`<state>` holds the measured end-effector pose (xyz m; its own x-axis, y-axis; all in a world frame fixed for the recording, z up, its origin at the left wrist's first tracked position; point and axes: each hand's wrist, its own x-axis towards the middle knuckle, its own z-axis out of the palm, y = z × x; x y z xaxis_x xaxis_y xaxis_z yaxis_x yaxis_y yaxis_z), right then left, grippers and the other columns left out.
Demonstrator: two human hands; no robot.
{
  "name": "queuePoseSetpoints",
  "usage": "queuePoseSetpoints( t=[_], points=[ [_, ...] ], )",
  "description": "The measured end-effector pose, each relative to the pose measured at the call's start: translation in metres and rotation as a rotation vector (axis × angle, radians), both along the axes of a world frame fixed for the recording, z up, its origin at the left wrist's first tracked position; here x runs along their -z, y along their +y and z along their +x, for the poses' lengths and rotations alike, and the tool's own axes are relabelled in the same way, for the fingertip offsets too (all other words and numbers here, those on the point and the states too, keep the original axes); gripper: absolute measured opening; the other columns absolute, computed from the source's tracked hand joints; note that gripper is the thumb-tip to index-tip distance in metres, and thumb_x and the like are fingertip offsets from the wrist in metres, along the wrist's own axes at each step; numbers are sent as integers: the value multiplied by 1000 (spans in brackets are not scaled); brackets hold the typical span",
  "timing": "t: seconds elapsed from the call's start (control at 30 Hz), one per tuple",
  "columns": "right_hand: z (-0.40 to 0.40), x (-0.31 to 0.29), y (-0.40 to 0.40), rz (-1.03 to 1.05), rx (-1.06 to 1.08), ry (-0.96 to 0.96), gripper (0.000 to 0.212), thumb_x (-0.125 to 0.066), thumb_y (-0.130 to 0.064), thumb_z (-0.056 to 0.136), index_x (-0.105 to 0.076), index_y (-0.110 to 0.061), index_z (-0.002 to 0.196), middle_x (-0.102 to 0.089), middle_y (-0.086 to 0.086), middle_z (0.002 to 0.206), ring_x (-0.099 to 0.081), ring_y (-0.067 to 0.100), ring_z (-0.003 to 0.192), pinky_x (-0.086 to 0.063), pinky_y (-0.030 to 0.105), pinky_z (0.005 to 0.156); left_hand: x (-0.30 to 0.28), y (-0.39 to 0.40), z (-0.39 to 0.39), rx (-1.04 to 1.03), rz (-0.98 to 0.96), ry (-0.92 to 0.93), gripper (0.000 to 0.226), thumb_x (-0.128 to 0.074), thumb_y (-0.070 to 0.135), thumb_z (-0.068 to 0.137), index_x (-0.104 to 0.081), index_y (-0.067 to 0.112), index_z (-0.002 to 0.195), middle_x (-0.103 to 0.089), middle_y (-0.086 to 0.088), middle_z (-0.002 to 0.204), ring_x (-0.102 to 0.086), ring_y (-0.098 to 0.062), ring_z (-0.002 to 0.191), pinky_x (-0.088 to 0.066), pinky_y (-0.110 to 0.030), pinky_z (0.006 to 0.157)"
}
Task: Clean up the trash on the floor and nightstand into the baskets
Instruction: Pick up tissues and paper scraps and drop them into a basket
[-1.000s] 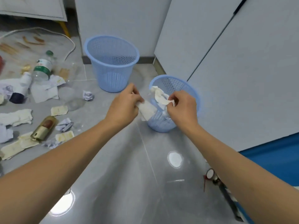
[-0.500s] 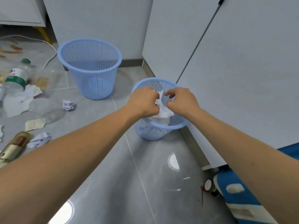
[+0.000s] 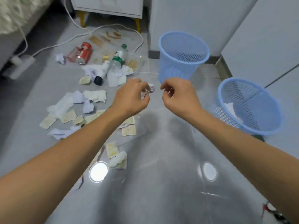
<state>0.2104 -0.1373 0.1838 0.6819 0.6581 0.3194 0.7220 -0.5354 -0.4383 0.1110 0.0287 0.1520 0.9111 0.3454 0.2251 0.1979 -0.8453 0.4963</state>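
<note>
Two blue mesh baskets stand on the grey floor: the far basket [image 3: 182, 55] looks empty, and the near basket [image 3: 249, 107] on the right holds white tissue [image 3: 229, 107]. My left hand [image 3: 131, 99] and my right hand [image 3: 179, 96] hover side by side above the floor left of the baskets, fingers loosely curled and holding nothing. A small crumpled paper ball [image 3: 150, 88] lies just beyond my left fingertips. Tissues [image 3: 64, 104], yellowish packets [image 3: 66, 116], a red can [image 3: 84, 52], a clear bottle [image 3: 119, 57] and a white bottle [image 3: 101, 75] litter the floor at left.
The nightstand [image 3: 106, 5] with yellow legs stands at the back. A white cable runs to a power strip [image 3: 21, 65] at far left, beside the bed [image 3: 16, 13]. White cabinet panels [image 3: 258, 38] close off the right side.
Both hands let go of the white tissue into the near basket and pulled back to the left. My view swung left toward the littered floor.
</note>
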Motion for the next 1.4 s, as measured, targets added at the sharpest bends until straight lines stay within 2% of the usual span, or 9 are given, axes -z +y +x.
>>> queuePoseSetpoints(
  t=[0.23,0.47,0.7,0.83,0.97,1.03,1.17,1.27,1.4],
  points=[
    [-104,85,67,-101,-122,186,20,-59,-18,79,-67,-26,96,-62,-7,92,-62,18,81,-54,39,73,69,58,-143,-187,-91,178,23,-59,30,90,-72,27,109,-64,6,100,-60,-21,100,-54,-42,74],
    [-181,162,37,-350,-233,275,30,-63,-24,80,-62,-26,110,-55,-7,112,-53,20,108,-54,39,75,138,40,-219,31,-108,294,34,-60,25,96,-66,26,130,-57,3,120,-55,-22,111,-53,-45,82],
    [-203,197,16,-455,-389,177,36,-71,-35,80,-64,-26,115,-54,-5,121,-49,24,110,-52,37,75,170,27,-216,120,52,340,41,-62,29,92,-64,36,133,-53,4,138,-50,-23,113,-43,-36,78],
    [-197,199,10,-440,-336,159,22,-69,-24,84,-60,-21,104,-52,-2,109,-47,24,99,-49,38,64,171,24,-213,78,80,324,26,-70,40,87,-67,31,112,-53,2,126,-51,-25,108,-45,-39,76],
    [-187,202,5,-452,-293,192,13,-63,-12,81,-60,-15,94,-53,4,97,-50,29,88,-45,41,61,173,21,-209,42,149,282,5,-69,24,90,-65,21,88,-58,-1,105,-52,-26,91,-42,-39,68],
    [-179,201,3,-451,-271,219,10,-63,-11,80,-59,-14,89,-53,4,90,-51,30,83,-40,37,61,175,19,-207,22,214,275,10,-67,18,91,-64,17,82,-59,-2,92,-51,-26,83,-39,-38,64],
    [-162,193,-2,-386,-205,253,6,-57,-19,80,-59,-15,83,-52,2,82,-53,28,78,-34,33,61,169,19,-198,2,262,204,10,-65,20,93,-64,17,84,-60,-1,91,-50,-26,83,-36,-38,63],
    [-139,173,-6,-270,-112,265,20,-47,-30,78,-60,-15,80,-54,1,79,-52,23,74,-35,33,61,152,15,-173,46,255,140,8,-65,24,93,-64,19,87,-60,2,95,-49,-25,86,-35,-37,65],
    [-90,131,-21,-204,43,233,6,-66,-11,77,-60,-14,76,-54,1,75,-53,25,71,-28,32,60,117,-3,-113,88,204,30,9,-69,26,90,-63,20,88,-60,2,95,-52,-27,91,-43,-41,68]
  ],
)
